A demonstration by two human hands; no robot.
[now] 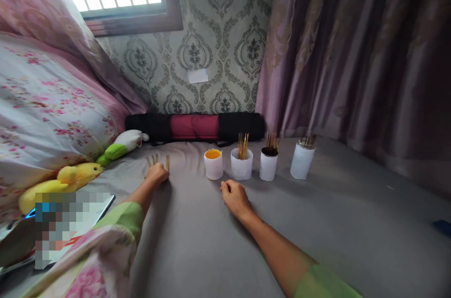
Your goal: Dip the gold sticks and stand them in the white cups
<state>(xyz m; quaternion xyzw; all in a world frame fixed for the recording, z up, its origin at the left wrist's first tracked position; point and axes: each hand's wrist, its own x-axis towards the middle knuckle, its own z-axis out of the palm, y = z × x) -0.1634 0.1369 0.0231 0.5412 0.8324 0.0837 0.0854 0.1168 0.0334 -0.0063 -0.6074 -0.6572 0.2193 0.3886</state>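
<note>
Sticks [167, 162], thin and golden, stand up out of the left hand [157, 175], which is clenched around their lower ends and rests on the grey bed sheet [197, 251], well to the left of the yellow-filled white cup [213, 164]. The right hand [235, 198] lies knuckles-up on the sheet just in front of that cup and slightly to its right, fingers curled under; whether it encloses anything cannot be told. The yellow-filled cup is the leftmost of a row of four: to its right, just beside it, a white cup holding golden sticks [241, 162], then a dark-rimmed white cup with brownish sticks [268, 162], and farthest right, set a little apart, a white jar with a metal rim [302, 159]. Behind the yellow-filled cup a black and red rolled bag [195, 127] lies along the foot of the patterned wall. Far to the cup's left a green and white plush toy [121, 145] and a yellow plush duck [59, 183] rest against floral bedding [45, 105].
</note>
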